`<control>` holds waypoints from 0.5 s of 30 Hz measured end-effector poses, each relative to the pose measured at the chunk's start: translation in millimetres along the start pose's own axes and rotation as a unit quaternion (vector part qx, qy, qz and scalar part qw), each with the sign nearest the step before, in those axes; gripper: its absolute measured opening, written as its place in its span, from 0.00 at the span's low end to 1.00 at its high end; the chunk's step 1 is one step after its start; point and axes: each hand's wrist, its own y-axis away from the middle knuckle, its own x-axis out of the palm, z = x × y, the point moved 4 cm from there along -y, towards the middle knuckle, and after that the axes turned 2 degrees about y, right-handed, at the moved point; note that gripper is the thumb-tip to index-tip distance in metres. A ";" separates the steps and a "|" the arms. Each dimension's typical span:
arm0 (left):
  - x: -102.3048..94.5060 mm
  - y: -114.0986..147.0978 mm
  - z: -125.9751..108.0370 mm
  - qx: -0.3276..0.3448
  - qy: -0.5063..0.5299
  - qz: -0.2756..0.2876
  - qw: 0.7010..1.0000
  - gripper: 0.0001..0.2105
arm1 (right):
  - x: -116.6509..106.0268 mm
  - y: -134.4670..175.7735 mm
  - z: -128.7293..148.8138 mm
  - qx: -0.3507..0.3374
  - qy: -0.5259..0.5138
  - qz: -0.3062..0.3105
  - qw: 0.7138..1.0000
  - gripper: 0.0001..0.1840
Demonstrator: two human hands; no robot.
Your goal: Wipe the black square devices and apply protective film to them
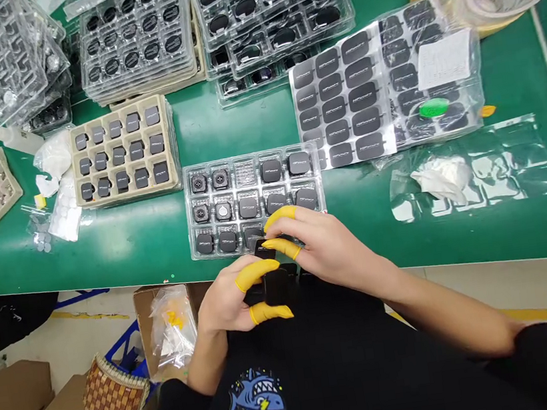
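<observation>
Right at the bench's [158, 247] front edge, the person has a dark block [276, 288] in the left hand [228, 298], gripped between two yellow-capped digits, with its body in front of the black shirt. The right hand [332, 244] arches over from the other side, fingers curled and only a narrow gap between them; one yellow tip meets a small lettered piece [262, 250] just beyond the block. I can't tell whether that hand is pinching it, or whether the two pieces are joined.

I'd call the step in hand close work on the single block. The next move seems to call for a steady left hand and fine fingertip control from the right, keeping edges lined up.

As far as I can make out, the block's long axis runs away from the person, towards the bench's back edge; its far end points at the clear tray [244, 174] near the front edge. Its lower end is lost against the shirt, and I can't see which face is the front.
</observation>
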 end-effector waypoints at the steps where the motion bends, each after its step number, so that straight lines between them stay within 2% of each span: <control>1: 0.5 0.1 -0.3 0.003 0.000 0.000 1.000 0.33 | -0.9 -0.5 -0.6 0.004 -0.007 -0.006 1.000 0.08; 7: 7.3 1.8 1.0 0.013 0.023 0.005 1.000 0.34 | -13.1 -8.3 -14.7 0.044 -0.083 -0.061 0.994 0.06; 15: 6.2 3.9 4.4 -0.002 0.037 -0.002 0.999 0.33 | -29.3 -19.4 -25.2 0.089 -0.153 -0.056 0.983 0.07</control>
